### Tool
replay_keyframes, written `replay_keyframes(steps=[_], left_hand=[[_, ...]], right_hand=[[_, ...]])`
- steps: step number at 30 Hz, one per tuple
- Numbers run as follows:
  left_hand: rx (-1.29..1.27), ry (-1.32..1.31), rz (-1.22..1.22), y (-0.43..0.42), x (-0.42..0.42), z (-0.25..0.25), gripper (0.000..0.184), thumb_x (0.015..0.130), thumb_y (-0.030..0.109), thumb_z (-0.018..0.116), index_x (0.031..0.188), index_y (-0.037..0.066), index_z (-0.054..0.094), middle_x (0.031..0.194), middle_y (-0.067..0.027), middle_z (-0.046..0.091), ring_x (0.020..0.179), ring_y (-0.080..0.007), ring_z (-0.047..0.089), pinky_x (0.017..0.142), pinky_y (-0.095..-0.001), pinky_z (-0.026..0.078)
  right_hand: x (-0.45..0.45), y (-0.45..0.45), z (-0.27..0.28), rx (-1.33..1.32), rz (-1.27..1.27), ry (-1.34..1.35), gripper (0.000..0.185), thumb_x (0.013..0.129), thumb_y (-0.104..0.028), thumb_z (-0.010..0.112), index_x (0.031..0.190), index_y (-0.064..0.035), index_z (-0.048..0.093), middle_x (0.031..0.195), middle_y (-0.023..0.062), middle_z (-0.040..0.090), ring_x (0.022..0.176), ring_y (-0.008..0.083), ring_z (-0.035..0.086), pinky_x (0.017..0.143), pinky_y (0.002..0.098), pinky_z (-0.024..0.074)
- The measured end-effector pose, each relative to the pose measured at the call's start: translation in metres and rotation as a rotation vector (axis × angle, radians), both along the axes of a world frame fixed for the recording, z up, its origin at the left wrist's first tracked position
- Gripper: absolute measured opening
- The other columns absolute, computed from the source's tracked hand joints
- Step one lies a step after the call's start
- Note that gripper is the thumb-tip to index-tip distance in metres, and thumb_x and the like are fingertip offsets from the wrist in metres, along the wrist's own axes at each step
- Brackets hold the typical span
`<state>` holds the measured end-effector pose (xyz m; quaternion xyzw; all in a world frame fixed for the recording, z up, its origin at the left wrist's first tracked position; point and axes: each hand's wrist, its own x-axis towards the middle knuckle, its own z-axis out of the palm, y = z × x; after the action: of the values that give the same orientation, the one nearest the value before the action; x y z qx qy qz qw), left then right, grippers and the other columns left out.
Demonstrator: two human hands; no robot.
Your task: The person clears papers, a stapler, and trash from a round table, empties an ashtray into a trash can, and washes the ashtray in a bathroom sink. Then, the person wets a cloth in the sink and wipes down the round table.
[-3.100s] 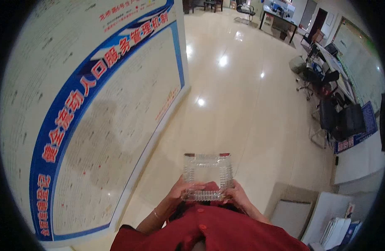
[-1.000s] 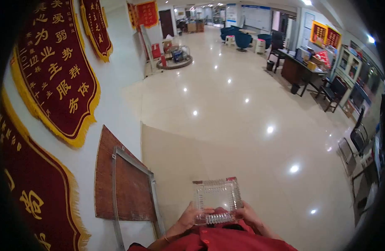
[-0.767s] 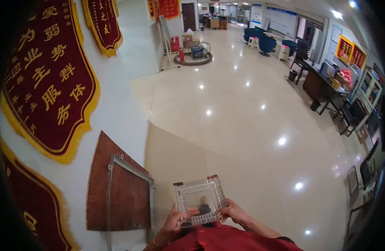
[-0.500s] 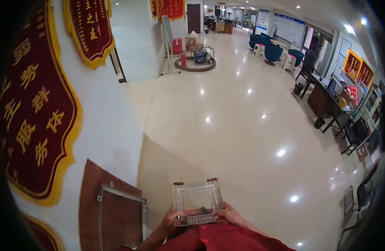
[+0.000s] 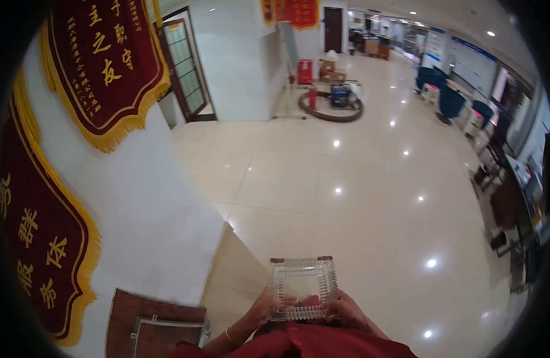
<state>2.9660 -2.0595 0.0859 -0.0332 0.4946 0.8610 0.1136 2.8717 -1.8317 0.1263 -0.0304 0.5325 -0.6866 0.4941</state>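
A square, see-through container [image 5: 303,312] with ribbed walls is held low in front of my body; whether it is glass or plastic I cannot tell. My left hand [image 5: 265,308] grips its left side, and some of those fingers show through the clear bottom. On the opposite side, my right hand [image 5: 346,310] is closed around the near right corner. Something reddish shows through the container near the right hand. Behind it are my red sleeves and buttoned top [image 5: 293,343].
Red pennants [image 5: 111,65] with yellow fringe hang on the left wall, above a brown board [image 5: 122,319] with a metal frame. Ahead, a coiled hose [image 5: 331,116] rings a machine [image 5: 343,95] on the shiny tiled floor [image 5: 322,209]. Blue chairs [image 5: 451,104] and desks line the right.
The view has swung left and moved forward, bringing a glazed door into sight. Both hands keep hold of the container; it appears slightly further right in the picture.
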Motion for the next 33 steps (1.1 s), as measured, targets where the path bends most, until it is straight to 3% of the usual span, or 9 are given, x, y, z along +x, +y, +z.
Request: replay_keyframes(steps=[2, 3, 8, 12, 14, 16, 19, 24, 33], left_hand=[[0.160, -0.088, 0.118, -0.015, -0.035, 0.016, 0.052, 0.080, 0.010, 0.042, 0.123, -0.003, 0.017, 0.110, -0.0257, 0.047, 0.103, -0.0313, 0.050, 0.086, -0.0414, 0.043], [-0.065, 0.044, 0.137, -0.026, -0.053, 0.021, 0.052, 0.080, 0.010, 0.042, 0.123, -0.002, 0.017, 0.111, -0.0257, 0.047, 0.102, -0.0313, 0.050, 0.086, -0.0412, 0.043], [0.101, -0.045, 0.403, -0.082, -0.165, 0.023, 0.053, 0.078, 0.007, 0.039, 0.125, 0.000, 0.015, 0.111, -0.0261, 0.046, 0.100, -0.0312, 0.052, 0.086, -0.0394, 0.043], [-0.050, -0.002, 0.416, -0.157, -0.250, -0.025, 0.053, 0.078, 0.007, 0.040, 0.124, 0.001, 0.016, 0.110, -0.0263, 0.046, 0.098, -0.0318, 0.052, 0.086, -0.0387, 0.044], [0.280, -0.053, 0.453, -0.196, -0.304, -0.008, 0.055, 0.077, 0.006, 0.045, 0.123, 0.002, 0.017, 0.110, -0.0266, 0.046, 0.097, -0.0317, 0.053, 0.083, -0.0397, 0.045], [-0.385, 0.193, 0.296, -0.233, -0.360, 0.007, 0.060, 0.075, 0.008, 0.051, 0.124, 0.002, 0.016, 0.110, -0.0275, 0.045, 0.097, -0.0314, 0.053, 0.080, -0.0407, 0.047], [0.202, -0.159, 0.389, -0.273, -0.428, 0.019, 0.067, 0.073, 0.011, 0.049, 0.127, -0.003, 0.012, 0.110, -0.0271, 0.047, 0.100, -0.0311, 0.052, 0.085, -0.0395, 0.043], [0.125, -0.057, 0.373, -0.369, -0.538, 0.019, 0.067, 0.071, 0.011, 0.052, 0.126, -0.002, 0.015, 0.108, -0.0235, 0.049, 0.098, -0.0296, 0.053, 0.084, -0.0376, 0.044], [0.026, -0.278, 0.673, -0.565, -0.669, 0.024, 0.064, 0.069, 0.007, 0.052, 0.124, -0.002, 0.021, 0.105, -0.0211, 0.051, 0.093, -0.0253, 0.056, 0.074, -0.0326, 0.049]], right_hand=[[-0.059, -0.027, 0.022, -0.019, 0.146, -0.051, 0.033, 0.069, -0.009, 0.052, 0.099, 0.0007, 0.044, 0.079, 0.0060, 0.054, 0.066, 0.0137, 0.051, 0.055, 0.0241, 0.0422], [-0.088, -0.048, 0.033, 0.052, 0.186, 0.018, 0.032, 0.068, -0.009, 0.052, 0.098, 0.0008, 0.045, 0.079, 0.0058, 0.054, 0.066, 0.0136, 0.052, 0.056, 0.0240, 0.0426], [-0.236, -0.135, 0.007, 0.081, 0.311, 0.081, 0.030, 0.068, -0.011, 0.052, 0.094, 0.0027, 0.047, 0.079, 0.0059, 0.055, 0.068, 0.0132, 0.053, 0.060, 0.0254, 0.0443], [-0.331, -0.212, -0.014, 0.196, 0.350, 0.101, 0.034, 0.069, -0.011, 0.052, 0.097, 0.0044, 0.044, 0.077, 0.0074, 0.056, 0.067, 0.0137, 0.054, 0.061, 0.0266, 0.0448], [-0.375, -0.251, 0.005, 0.265, 0.251, 0.128, 0.037, 0.068, -0.009, 0.052, 0.102, 0.0048, 0.042, 0.081, 0.0089, 0.057, 0.068, 0.0151, 0.055, 0.060, 0.0271, 0.0457], [-0.424, -0.282, 0.003, 0.202, 0.295, 0.137, 0.041, 0.067, -0.007, 0.052, 0.104, 0.0044, 0.042, 0.087, 0.0096, 0.056, 0.072, 0.0154, 0.056, 0.060, 0.0281, 0.0458], [-0.482, -0.323, 0.024, 0.230, 0.230, 0.052, 0.041, 0.065, -0.004, 0.051, 0.105, 0.0026, 0.042, 0.088, 0.0097, 0.057, 0.072, 0.0160, 0.055, 0.060, 0.0277, 0.0454], [-0.593, -0.406, -0.027, 0.088, 0.088, 0.040, 0.042, 0.064, 0.001, 0.045, 0.105, 0.0016, 0.041, 0.081, 0.0124, 0.057, 0.064, 0.0196, 0.057, 0.055, 0.0304, 0.0486], [-0.765, -0.661, -0.009, 0.181, 0.430, 0.040, 0.031, 0.072, -0.005, 0.047, 0.101, 0.0008, 0.040, 0.074, 0.0093, 0.056, 0.058, 0.0164, 0.056, 0.044, 0.0263, 0.0464]])
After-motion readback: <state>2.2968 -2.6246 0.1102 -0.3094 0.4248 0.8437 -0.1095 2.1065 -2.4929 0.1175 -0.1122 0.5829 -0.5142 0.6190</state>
